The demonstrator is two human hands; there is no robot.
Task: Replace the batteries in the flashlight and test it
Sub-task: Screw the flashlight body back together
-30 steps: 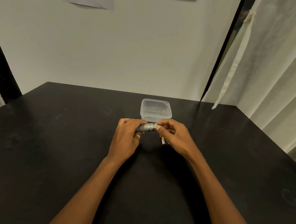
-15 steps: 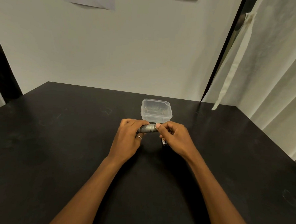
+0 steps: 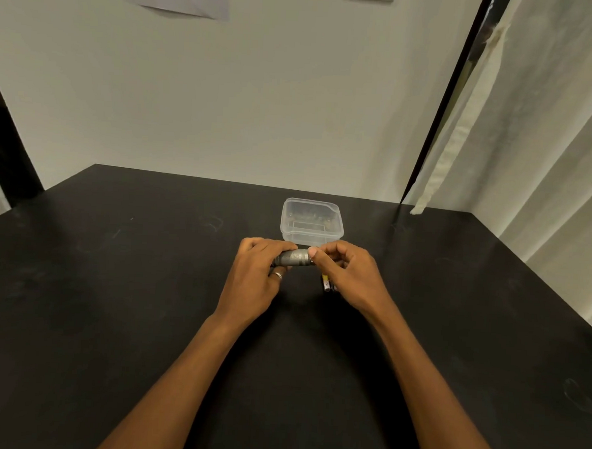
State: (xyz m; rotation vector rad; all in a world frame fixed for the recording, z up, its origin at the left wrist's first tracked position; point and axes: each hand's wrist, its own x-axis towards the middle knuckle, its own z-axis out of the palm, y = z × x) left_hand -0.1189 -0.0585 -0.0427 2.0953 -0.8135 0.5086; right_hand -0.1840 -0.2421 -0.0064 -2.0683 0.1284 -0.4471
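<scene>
A small grey metal flashlight [image 3: 294,258] lies level just above the black table [image 3: 112,300], held between both hands. My left hand [image 3: 256,277] wraps its left end, a ring on one finger. My right hand [image 3: 348,275] pinches the flashlight's right end with thumb and fingertips. Loose batteries [image 3: 326,283] with a yellow and white end lie on the table under my right hand, mostly hidden by it.
A clear plastic container [image 3: 311,221] stands on the table just behind the hands, with small things inside that I cannot make out. A wall rises beyond the table's far edge and a pale curtain [image 3: 532,133] hangs at the right.
My right hand's fingers have shifted slightly on the flashlight's right end. The flashlight and my left hand have stayed in place.
</scene>
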